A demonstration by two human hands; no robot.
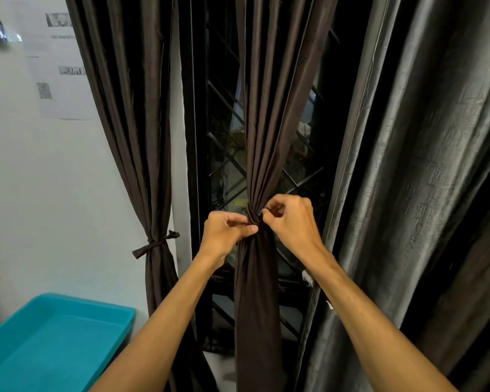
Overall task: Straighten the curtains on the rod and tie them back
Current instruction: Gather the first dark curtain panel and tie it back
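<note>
- At the left of the frame, the left curtain (130, 123) hangs already cinched by a knotted tie-back (154, 245).
- Left of centre, the left hand (224, 233) has its grip pressed together, thumb against fingertips, pinching the gathered waist of the middle curtain (266, 123).
- The middle curtain hangs at the centre of the frame in front of the window grille (227, 171). Its cloth looks thin, soft and slightly slick, so it likely bunches easily but may slip from a loose tie.
- Just right of centre, the right hand (292, 219) curls its fingers on the same bunch, its grip pinching cloth. Whether that cloth is a tie end is too small to tell.
- The narrow waist seems the best place to hold, with the tie pulled snug there.
- At the right, a heavier-looking grey curtain (422, 165) hangs untied.
</note>
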